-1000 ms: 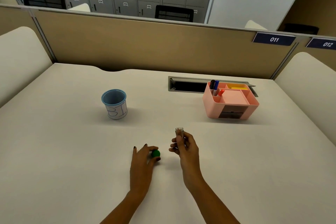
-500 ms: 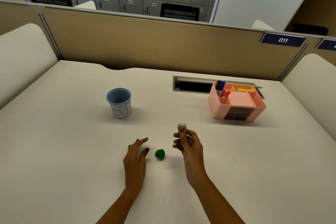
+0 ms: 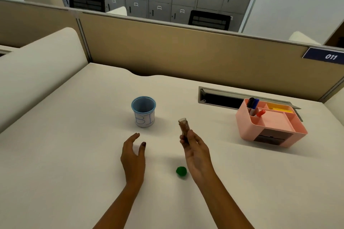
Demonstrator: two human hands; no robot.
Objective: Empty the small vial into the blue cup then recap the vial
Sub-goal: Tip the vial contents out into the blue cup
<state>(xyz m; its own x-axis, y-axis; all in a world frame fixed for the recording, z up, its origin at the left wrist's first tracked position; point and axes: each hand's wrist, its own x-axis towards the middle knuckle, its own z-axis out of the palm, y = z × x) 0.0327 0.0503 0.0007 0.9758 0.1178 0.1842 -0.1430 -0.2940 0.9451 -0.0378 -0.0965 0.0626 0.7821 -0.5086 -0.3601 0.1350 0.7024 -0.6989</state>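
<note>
So here's what I've got on the head cam. The right hand (image 3: 195, 151) is pinching the small vial (image 3: 184, 127) between thumb and fingers, holding it off the desk (image 3: 74, 173) with the open mouth up and tipped a bit to the left. It's uncapped, and I can see brownish stuff inside, filling most of the part that shows above the fingers. The lower end is hidden in the grip.

The left hand (image 3: 133, 156) is empty, fingers loosely spread, palm turned toward the right, sitting low over the desk. Can't tell if it's actually touching the surface.

The green cap (image 3: 181, 171) is lying on the desk near me, between the two wrists and just beside the right one. Nobody's touching it.

The blue cup (image 3: 143, 111) stands upright farther back, to the left of the vial and well apart from it. It has a white label with blue scribble on the front. I can't make out whether there's anything in it.

Off on the right there's a pink desk organizer (image 3: 270, 124) with a few markers (image 3: 253, 107) standing in its far-left slot, and a numbered plate reading 011 (image 3: 328, 55) on the partition behind.
</note>
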